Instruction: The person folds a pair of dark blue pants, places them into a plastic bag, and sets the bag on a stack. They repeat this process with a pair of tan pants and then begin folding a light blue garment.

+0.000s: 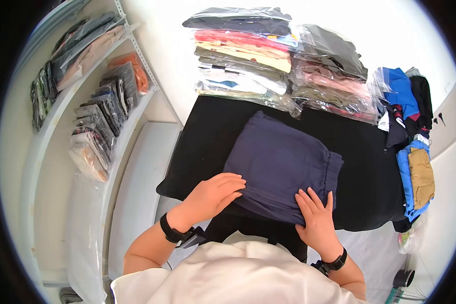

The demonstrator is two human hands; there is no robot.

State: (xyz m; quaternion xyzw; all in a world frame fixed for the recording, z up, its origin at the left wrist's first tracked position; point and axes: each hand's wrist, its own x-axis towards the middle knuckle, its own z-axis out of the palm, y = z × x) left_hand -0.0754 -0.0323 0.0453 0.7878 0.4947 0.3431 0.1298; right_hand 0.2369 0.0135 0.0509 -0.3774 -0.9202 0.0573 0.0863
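A pair of folded navy trousers (276, 157) with a gathered elastic waistband (333, 175) lies on the black-covered table (200, 129). The waistband is on the right and the near edge bulges in loose folds. At the near left corner, my left hand (215, 193) touches the cloth, fingers stretched to the right and slightly apart. My right hand (316, 215) rests with spread fingers on the near right part, just below the waistband. Neither hand visibly grips the fabric.
Stacks of bagged folded clothes (243, 61) and more bagged garments (332, 76) stand along the back. At the right edge lie blue clothes (401, 91) and a tan folded garment (420, 172). Metal shelves (71, 93) on the left hold several bagged garments (106, 101).
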